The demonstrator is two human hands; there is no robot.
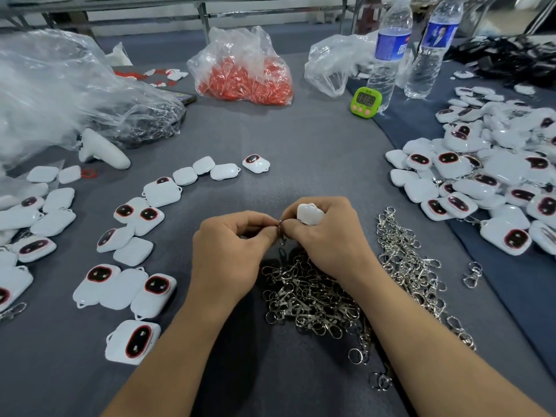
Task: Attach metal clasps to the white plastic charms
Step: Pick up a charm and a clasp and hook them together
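Observation:
My right hand [328, 236] grips a white plastic charm [310, 213], which sticks up above its fingers. My left hand [231, 251] pinches a small metal clasp ring [280, 229] against the fingertips of the right hand. Both hands meet over the centre of the grey table. A heap of silver metal clasps [319, 296] lies just below the hands and runs off to the right. Loose white charms [132, 254] with dark red-rimmed faces are scattered to the left. A large pile of charms [493, 179] lies on the right.
A bag of red parts [246, 73] sits at the back centre, with a big clear plastic bag [60, 85] at the left. A green timer [365, 102] and two water bottles [388, 52] stand at the back right. A white handle-shaped device [102, 150] lies left.

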